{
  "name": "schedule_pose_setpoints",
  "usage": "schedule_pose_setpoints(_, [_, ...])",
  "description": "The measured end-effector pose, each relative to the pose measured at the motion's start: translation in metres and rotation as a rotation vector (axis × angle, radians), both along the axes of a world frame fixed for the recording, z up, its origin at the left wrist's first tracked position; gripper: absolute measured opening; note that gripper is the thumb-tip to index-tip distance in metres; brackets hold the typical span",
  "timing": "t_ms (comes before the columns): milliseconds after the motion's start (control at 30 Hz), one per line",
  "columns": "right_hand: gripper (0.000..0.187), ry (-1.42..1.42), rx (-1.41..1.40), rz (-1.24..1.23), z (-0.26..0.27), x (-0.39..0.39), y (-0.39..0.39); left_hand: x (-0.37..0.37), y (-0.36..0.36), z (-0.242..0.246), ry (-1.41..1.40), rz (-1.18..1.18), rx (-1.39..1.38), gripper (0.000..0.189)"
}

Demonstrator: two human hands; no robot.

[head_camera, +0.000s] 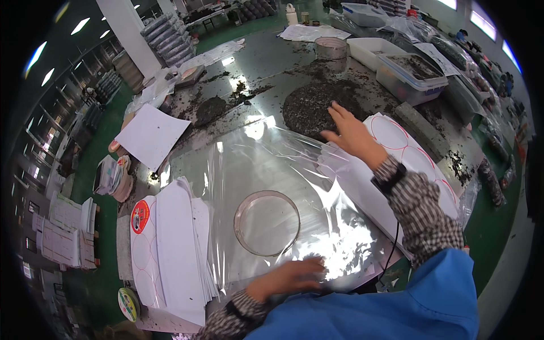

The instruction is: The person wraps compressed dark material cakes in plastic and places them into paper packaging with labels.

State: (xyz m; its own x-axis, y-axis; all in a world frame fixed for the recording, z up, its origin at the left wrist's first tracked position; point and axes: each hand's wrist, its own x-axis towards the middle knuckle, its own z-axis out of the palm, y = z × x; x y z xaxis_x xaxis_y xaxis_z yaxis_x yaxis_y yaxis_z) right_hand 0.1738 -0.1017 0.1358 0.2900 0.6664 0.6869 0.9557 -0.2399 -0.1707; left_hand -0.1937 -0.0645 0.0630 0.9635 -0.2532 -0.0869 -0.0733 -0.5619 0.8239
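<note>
A clear plastic sheet (229,170) lies over the metal table before me, reflecting light. On it rests a round ring (236,221), its inside see-through. Just below the ring my left hand (293,275), slightly blurred, is over the sheet's near edge, fingers spread and holding nothing. My right hand (350,131) reaches to the near right edge of a round, dark, crumbly slab (308,108), fingers apart; whether it touches the slab is unclear. A smaller dark clump (211,111) lies to the left. Under my right forearm are paper sheets printed with red circles (386,132).
Paper stacks (174,250) stand at the left, with a round tin (128,304) beside them. A metal bar (420,129), a lidless plastic tub of dark crumbs (408,85), a white tub (365,49) and another ring (330,47) stand at the back right. Dark crumbs litter the table.
</note>
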Motion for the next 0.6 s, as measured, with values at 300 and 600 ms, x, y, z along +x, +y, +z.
schedule_pose_setpoints(300, [0.032, 0.476, -0.262, 0.130, -0.065, 0.077, 0.071, -0.027, 0.031, -0.061, -0.150, 0.899, 0.067, 0.132])
schedule_pose_setpoints(600, [0.061, -0.066, -0.120, -0.017, -0.071, 0.054, 0.049, -0.058, 0.048, -0.025, -0.118, 0.929, 0.091, 0.104])
